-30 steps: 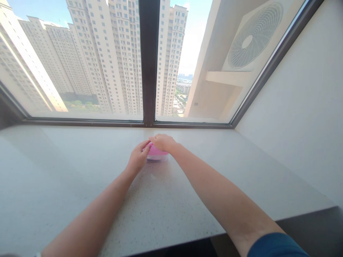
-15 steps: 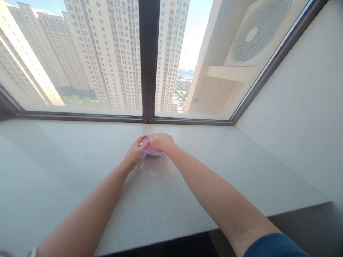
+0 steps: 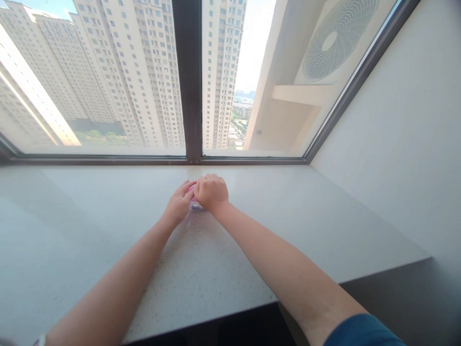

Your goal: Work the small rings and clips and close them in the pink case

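Note:
A small clear container with a pink top point(image 3: 197, 207) stands on the pale speckled windowsill, close to the window frame. Something dark shows low inside it, too small to name. My left hand point(image 3: 178, 203) grips its left side, thumb and fingers curved round the pink part. Over the top and right side lies my right hand point(image 3: 212, 191), its fingers curled closed on the pink part. Most of the container is hidden behind my two hands, and the right fingertips cannot be seen.
The windowsill point(image 3: 86, 230) ends at a front edge, with a dark gap below. Behind it rises the dark window frame point(image 3: 193, 96). A white wall point(image 3: 403, 134) bounds the right side. Outside are tall buildings and an air-conditioner fan unit point(image 3: 329, 41).
My right hand has turned over the container's top, its knuckles now higher and covering more of the pink part. My left hand keeps its hold. The whole view has shifted slightly.

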`<state>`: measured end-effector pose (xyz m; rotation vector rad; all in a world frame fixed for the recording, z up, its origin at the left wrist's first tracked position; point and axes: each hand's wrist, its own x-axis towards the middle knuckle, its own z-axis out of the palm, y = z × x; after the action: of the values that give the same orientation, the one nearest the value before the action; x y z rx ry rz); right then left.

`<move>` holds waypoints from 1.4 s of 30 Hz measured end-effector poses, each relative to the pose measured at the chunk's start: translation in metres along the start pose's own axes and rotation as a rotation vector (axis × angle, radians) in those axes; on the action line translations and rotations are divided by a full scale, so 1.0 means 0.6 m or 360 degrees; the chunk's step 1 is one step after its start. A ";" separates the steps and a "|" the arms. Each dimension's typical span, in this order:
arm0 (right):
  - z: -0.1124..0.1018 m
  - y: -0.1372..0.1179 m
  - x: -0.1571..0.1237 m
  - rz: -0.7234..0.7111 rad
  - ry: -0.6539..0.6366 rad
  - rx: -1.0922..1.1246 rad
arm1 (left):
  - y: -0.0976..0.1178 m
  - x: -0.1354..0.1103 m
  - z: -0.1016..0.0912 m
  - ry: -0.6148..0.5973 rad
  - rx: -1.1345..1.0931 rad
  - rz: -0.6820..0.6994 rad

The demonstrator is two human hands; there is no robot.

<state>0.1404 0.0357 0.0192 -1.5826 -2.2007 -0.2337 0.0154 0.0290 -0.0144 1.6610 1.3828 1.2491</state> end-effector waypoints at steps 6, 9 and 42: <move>0.024 0.007 -0.026 -0.0181 0.0218 -0.0002 | -0.001 0.003 -0.004 -0.0080 0.0085 0.0030; 0.028 0.019 -0.035 -0.0327 0.0242 0.0035 | -0.005 0.006 -0.007 -0.0101 0.0165 0.0073; -0.001 0.065 -0.023 -0.0854 -0.0219 0.0104 | -0.018 0.005 -0.013 -0.0158 0.0147 0.0106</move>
<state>0.1806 0.0366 0.0096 -0.9699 -2.6764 -0.2069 0.0045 0.0340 -0.0206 1.8206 1.3533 1.1383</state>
